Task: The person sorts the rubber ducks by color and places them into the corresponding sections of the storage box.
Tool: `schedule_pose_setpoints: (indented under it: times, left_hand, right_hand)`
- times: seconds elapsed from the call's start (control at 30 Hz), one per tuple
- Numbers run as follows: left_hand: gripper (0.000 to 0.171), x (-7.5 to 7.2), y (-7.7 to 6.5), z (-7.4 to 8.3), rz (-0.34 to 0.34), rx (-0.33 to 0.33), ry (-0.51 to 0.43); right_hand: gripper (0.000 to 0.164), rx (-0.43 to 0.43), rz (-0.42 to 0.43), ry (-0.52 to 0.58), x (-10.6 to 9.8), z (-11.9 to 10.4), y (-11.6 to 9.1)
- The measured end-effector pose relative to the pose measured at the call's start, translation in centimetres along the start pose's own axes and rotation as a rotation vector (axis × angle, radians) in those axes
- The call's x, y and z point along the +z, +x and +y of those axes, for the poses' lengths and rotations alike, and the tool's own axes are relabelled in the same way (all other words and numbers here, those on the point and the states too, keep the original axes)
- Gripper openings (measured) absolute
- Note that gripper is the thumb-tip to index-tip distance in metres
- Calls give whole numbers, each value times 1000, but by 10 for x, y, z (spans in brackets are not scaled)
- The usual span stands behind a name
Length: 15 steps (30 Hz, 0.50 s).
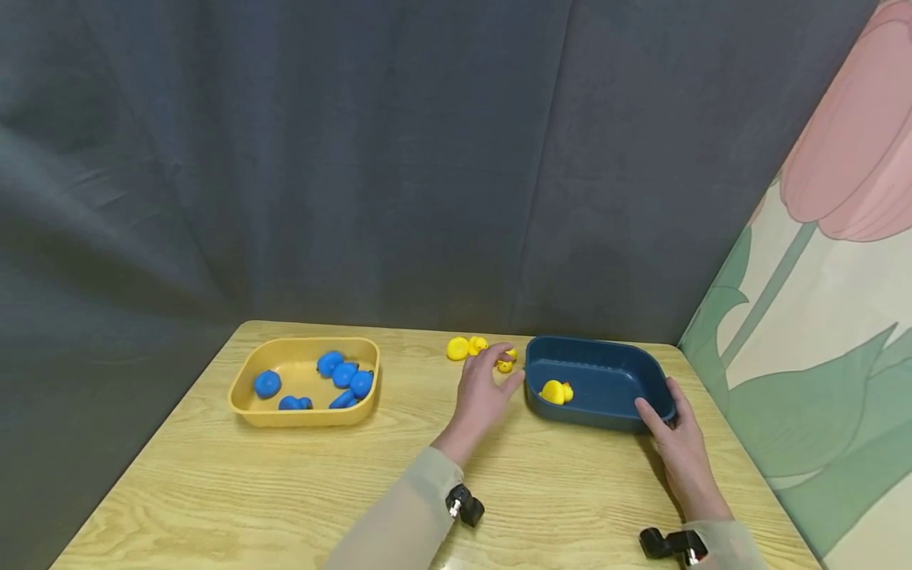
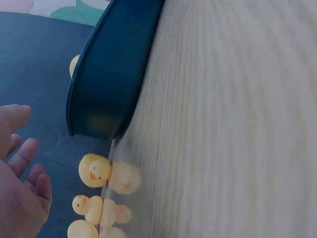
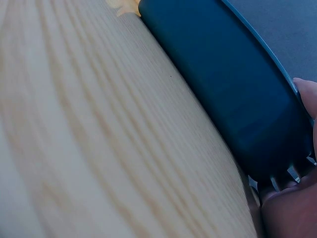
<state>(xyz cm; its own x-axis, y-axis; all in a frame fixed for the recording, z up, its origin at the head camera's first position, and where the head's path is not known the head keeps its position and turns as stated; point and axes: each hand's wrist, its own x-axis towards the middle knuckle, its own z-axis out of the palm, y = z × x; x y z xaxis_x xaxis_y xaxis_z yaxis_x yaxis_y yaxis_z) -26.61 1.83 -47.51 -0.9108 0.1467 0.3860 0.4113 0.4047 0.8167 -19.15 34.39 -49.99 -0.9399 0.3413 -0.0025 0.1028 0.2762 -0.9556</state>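
Note:
My left hand is raised just left of the dark blue basin, its fingers loosely bent and nothing in them. Beside and partly behind those fingers, yellow rubber ducks stand near the table's back edge. The left wrist view shows one duck facing the camera, close to the basin's end, with that hand apart from it. One yellow duck lies inside the basin at its left end. My right hand grips the basin's right end, thumb over the rim; its other fingers are partly hidden.
A yellow basin holding several blue ducks stands on the left of the wooden table. Behind the table hangs a dark grey curtain. A wall with painted tulips borders the right side.

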Motion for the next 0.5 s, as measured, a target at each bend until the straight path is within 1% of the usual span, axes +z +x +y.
schedule_pose_setpoints:
  times: [0.1, 0.2, 0.3, 0.5]
  left_hand:
    - [47, -4, 5, -7, 54, 3, 43]
    - [48, -9, 9, -14, 82, -15, 73]
    - [49, -15, 14, -22, 94, -26, 79]
    - [54, -31, 25, -36, 94, -51, 85]
  right_hand:
    - [94, 3, 0, -10, 1, 0, -1]
    - [94, 3, 2, -9, 2, -1, -2]
    - [94, 4, 1, -13, 2, -3, -4]
    - [94, 12, 0, -15, 3, -3, -5]
